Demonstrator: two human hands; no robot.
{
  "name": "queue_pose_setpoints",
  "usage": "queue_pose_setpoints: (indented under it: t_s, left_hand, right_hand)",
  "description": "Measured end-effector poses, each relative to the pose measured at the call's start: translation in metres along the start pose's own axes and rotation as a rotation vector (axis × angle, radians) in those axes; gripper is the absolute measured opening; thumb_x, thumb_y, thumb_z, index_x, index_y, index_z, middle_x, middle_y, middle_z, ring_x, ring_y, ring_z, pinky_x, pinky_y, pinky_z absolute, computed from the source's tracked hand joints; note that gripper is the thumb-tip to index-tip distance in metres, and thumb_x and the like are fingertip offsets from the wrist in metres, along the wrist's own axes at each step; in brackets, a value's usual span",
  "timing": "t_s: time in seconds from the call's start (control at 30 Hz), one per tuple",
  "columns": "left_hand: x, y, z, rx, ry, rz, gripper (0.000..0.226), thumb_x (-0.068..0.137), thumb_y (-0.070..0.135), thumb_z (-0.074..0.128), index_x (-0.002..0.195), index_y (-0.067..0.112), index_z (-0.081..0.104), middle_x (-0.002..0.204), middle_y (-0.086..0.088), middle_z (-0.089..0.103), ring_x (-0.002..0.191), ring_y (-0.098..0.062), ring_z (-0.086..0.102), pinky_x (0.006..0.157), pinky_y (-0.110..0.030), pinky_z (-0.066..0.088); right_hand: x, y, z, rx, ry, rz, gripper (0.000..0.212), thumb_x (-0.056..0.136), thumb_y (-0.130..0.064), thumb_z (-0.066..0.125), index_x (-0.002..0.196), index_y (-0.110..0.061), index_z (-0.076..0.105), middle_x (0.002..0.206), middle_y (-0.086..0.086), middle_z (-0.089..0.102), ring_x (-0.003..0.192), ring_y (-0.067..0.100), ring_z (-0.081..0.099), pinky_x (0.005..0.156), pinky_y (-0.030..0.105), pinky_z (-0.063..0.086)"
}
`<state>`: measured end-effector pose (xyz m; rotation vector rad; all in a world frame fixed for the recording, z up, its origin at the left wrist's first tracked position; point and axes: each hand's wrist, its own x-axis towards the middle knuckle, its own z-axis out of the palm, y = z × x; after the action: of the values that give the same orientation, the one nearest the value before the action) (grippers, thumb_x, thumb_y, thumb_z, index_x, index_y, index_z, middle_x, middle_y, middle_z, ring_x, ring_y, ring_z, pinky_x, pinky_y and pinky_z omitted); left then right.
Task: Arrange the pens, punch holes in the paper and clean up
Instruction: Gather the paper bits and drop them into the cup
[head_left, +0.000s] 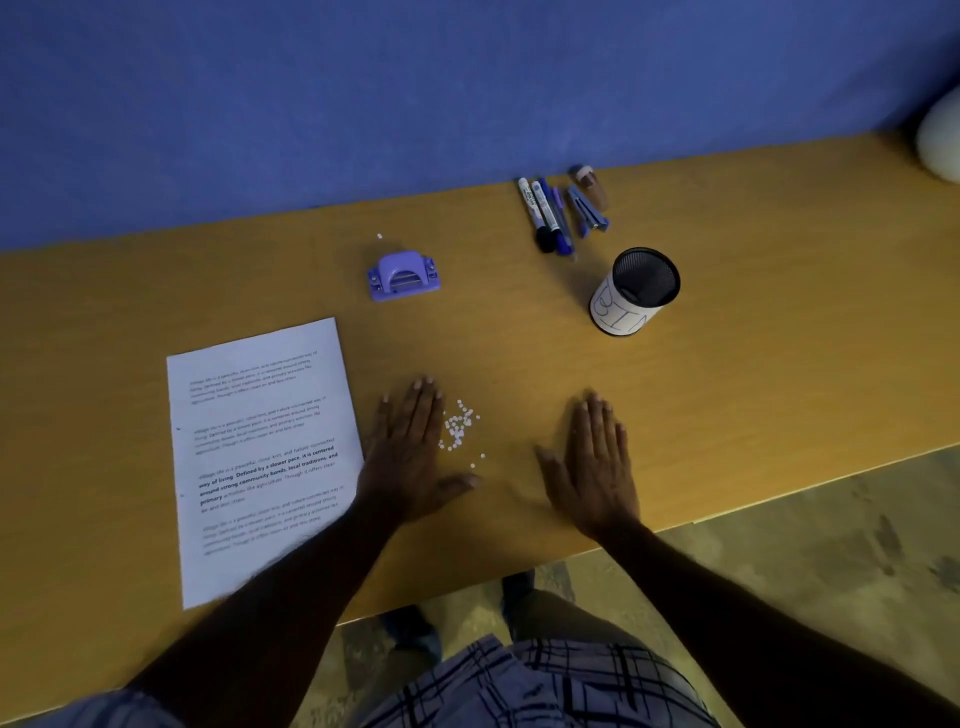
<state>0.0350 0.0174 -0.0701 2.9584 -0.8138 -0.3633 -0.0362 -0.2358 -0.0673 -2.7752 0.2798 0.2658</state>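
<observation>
Yellow table (753, 405), blue wall behind, left hand (410, 457) and right hand (597, 467) both flat, holding nothing, flanking punched dots (458, 428) right of the paper (260, 457) (bin (635, 293) far right); could flick dots off the near edge if swept hastily.

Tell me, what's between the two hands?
In the head view, small white paper dots lie beside the left hand; from there to the right hand the table is bare.
</observation>
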Motion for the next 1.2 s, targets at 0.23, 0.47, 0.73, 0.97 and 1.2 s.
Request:
queue_pose_setpoints:
  t_s: [0.23,0.47,0.73,0.97,1.2]
  left_hand:
    - [0.007,0.038,-0.001,0.031,-0.041,0.165,0.103,0.084,0.081,0.013,0.155,0.006,0.012,0.165,-0.014,0.0,0.152,-0.028,-0.005,0.12,-0.055,0.005]
    - [-0.014,0.002,0.0,0.018,0.035,0.126,0.102,0.087,0.078,0.022,0.152,0.0,0.024,0.162,-0.017,0.017,0.151,-0.031,0.013,0.118,-0.056,0.017]
    - [-0.022,-0.014,0.0,0.023,0.032,0.104,0.098,0.089,0.074,0.023,0.15,-0.002,0.029,0.16,-0.021,0.022,0.149,-0.035,0.018,0.118,-0.058,0.014]
    - [-0.026,-0.016,0.002,0.027,0.003,0.03,0.111,0.079,0.087,0.022,0.153,0.004,0.023,0.163,-0.014,0.016,0.152,-0.03,0.01,0.118,-0.061,0.012]
    - [-0.027,-0.014,0.0,0.01,0.038,0.03,0.111,0.078,0.087,0.023,0.152,0.004,0.026,0.162,-0.016,0.017,0.152,-0.03,0.011,0.118,-0.061,0.011]
  right_hand:
    - [0.0,-0.046,0.02,0.042,-0.034,-0.209,0.083,0.096,-0.062,0.007,0.157,-0.005,0.004,0.165,0.013,-0.006,0.153,0.024,-0.01,0.125,0.039,-0.004]
    - [0.006,-0.064,0.029,0.064,-0.013,-0.32,0.08,0.1,-0.057,0.024,0.156,-0.002,0.01,0.165,0.015,0.0,0.154,0.024,-0.006,0.125,0.039,-0.001]
    - [0.018,-0.075,0.03,-0.006,-0.166,-0.596,0.081,0.099,-0.059,0.028,0.157,-0.005,0.01,0.165,0.012,0.005,0.154,0.022,-0.002,0.125,0.041,0.006]
    - [0.055,-0.06,0.004,-0.12,-0.114,-0.435,0.082,0.098,-0.061,0.024,0.158,-0.009,0.005,0.166,0.01,-0.004,0.154,0.025,-0.006,0.124,0.048,0.001]
    - [0.05,-0.064,0.015,-0.313,-0.166,-0.66,0.094,0.088,-0.078,0.027,0.158,-0.018,0.006,0.166,0.011,-0.006,0.153,0.031,-0.009,0.123,0.052,0.005]
